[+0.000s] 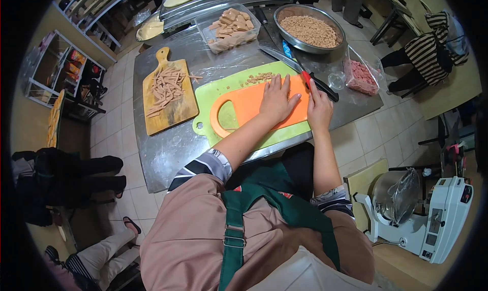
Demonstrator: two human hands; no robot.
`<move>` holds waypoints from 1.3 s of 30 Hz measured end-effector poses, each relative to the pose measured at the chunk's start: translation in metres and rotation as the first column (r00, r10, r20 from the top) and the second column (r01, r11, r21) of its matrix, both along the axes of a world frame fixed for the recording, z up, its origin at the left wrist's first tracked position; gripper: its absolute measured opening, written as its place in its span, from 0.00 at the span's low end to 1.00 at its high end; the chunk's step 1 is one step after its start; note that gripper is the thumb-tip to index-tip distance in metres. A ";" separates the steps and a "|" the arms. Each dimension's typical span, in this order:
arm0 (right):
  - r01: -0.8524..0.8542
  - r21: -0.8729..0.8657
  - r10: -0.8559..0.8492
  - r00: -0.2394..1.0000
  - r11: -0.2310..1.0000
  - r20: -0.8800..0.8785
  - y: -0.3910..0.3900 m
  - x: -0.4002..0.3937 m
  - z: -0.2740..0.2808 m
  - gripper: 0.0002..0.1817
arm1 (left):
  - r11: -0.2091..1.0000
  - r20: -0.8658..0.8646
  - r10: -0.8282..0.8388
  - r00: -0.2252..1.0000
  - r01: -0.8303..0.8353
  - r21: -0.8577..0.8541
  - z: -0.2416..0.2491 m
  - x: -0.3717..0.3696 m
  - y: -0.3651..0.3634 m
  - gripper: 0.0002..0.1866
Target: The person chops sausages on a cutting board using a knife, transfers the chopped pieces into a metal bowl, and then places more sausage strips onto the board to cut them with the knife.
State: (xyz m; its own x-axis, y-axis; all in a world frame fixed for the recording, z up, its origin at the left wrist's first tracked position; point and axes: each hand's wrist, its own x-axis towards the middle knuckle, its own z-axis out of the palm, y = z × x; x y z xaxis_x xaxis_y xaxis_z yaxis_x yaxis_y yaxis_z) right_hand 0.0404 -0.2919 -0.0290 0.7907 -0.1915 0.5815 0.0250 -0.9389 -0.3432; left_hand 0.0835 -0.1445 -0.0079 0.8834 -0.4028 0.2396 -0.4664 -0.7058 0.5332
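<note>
Fingers, left hand [276,104]: straight, slightly parted, palm down on the orange board [249,99], nothing gripped that I can see. Right hand [319,108]: fingers closed round the red handle [305,77] of a narrow tool, index finger extended along it.

Hard to make out: rear of the red handle is inside the right hand. Its front part is thin and dark, runs away from the person and overlaps the knife [282,57] lying there, so can't call the tool type or whether it touches that blade. Can't see under the left palm. Left forearm covers the near edge of the orange board beside its handle loop. Blue item [286,49] by the blade: too small to identify.

Orange board: smooth, plain, rounded loop handle toward the person's left. Lies on the green board [206,105], which is larger, with a small hole at its left corner, all on the metal table [157,159]. Chopped brown bits [260,78] sit on green just past the orange board's far edge.

Around: wooden board [190,107] with brown strips [166,88] at left; clear tub [219,46] of brown chunks and steel bowl [311,51] of small bits beyond; tub of pink pieces [361,73] at right.
</note>
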 end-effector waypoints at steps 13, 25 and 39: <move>-0.062 0.115 0.055 0.997 0.991 0.059 0.001 -0.001 0.005 0.25 | 0.877 -0.078 -0.141 0.987 0.089 -0.471 0.011 0.023 -0.014 0.25; -0.054 0.126 0.051 0.998 0.991 0.033 0.000 -0.001 0.004 0.26 | 0.670 -0.370 -0.422 0.828 0.010 -0.742 0.031 0.052 0.026 0.34; -0.087 0.142 0.078 0.995 0.986 0.067 -0.001 -0.001 0.004 0.25 | 0.994 0.153 -0.059 0.987 0.072 -0.084 0.019 0.026 0.037 0.16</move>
